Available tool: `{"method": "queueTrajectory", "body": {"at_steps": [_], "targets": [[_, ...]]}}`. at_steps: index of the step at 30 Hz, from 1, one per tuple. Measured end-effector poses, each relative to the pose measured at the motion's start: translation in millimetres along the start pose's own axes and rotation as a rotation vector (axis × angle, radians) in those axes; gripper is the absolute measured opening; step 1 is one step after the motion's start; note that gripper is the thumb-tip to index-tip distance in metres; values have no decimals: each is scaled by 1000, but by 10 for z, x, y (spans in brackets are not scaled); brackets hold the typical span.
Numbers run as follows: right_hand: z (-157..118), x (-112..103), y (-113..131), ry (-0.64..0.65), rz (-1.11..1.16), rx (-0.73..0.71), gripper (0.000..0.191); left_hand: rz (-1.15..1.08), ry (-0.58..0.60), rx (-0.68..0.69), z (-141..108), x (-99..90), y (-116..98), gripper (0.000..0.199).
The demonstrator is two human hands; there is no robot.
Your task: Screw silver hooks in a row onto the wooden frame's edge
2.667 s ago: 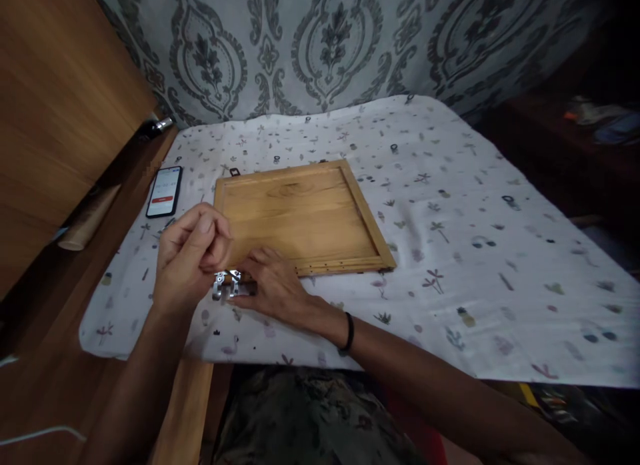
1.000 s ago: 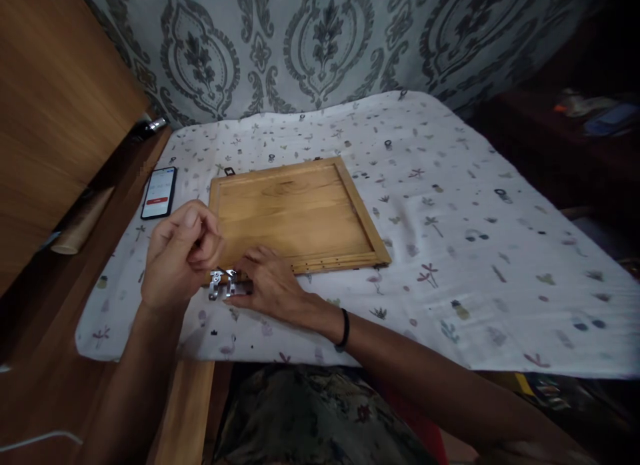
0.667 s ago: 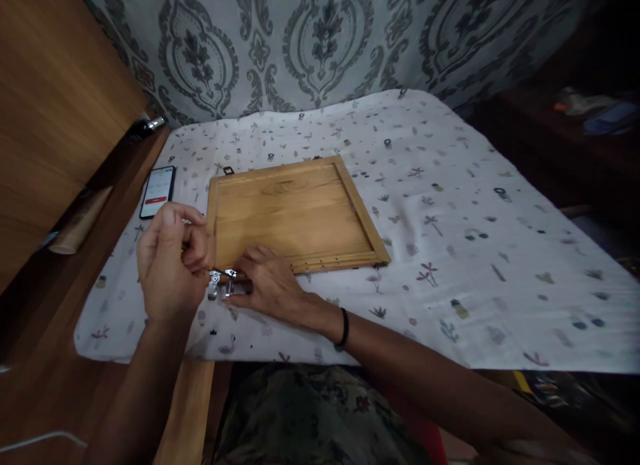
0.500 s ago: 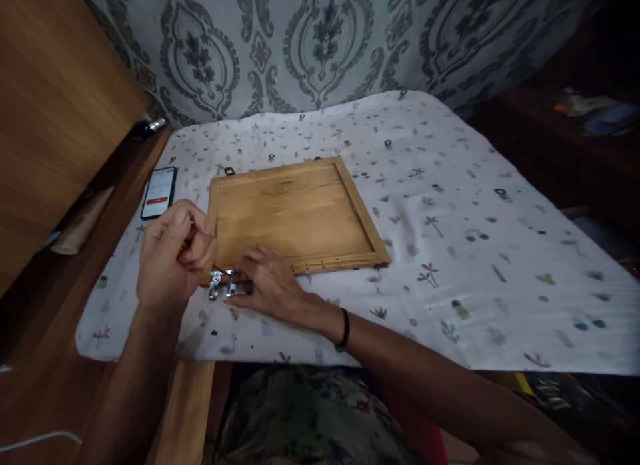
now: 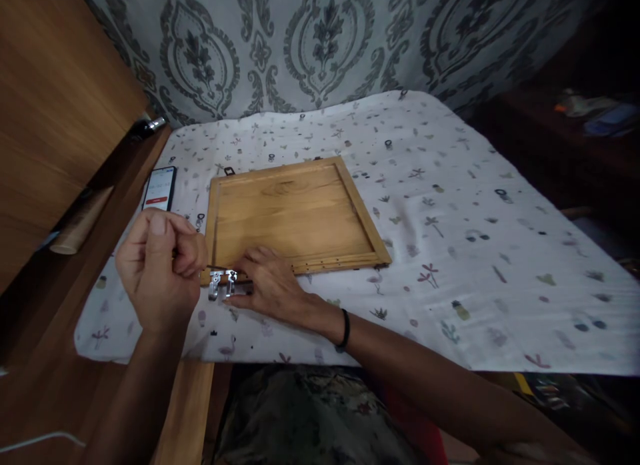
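We see the left hand [image 5: 159, 268] curled into a tight fist, thumb on top, gripping a thin dark tool [image 5: 216, 267] (its handle is mostly hidden from us) whose shaft reaches across to the metal hinge [image 5: 215, 278]. The right hand [image 5: 270, 278] lies low and palm down, forearm coming in from the right, its thumb and fingers in a narrow pinch about that hinge. We find the hinge at the near left corner of the wooden panel [image 5: 287, 215], which lies flat on the patterned cloth [image 5: 450, 265].
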State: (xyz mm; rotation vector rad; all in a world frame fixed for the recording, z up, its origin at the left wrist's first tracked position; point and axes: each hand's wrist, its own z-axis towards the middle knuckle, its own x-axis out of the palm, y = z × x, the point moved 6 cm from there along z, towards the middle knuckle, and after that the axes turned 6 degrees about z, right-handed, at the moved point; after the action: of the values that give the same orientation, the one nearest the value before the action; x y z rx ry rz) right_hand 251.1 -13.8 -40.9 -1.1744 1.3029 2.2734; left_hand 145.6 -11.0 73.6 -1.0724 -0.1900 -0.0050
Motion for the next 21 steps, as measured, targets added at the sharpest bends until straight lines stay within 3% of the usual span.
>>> {"method": "queueTrajectory", "body": {"at_steps": [21], "targets": [[8, -14, -1, 23, 46, 19, 59, -17, 42, -75, -62, 51, 80, 28]]}}
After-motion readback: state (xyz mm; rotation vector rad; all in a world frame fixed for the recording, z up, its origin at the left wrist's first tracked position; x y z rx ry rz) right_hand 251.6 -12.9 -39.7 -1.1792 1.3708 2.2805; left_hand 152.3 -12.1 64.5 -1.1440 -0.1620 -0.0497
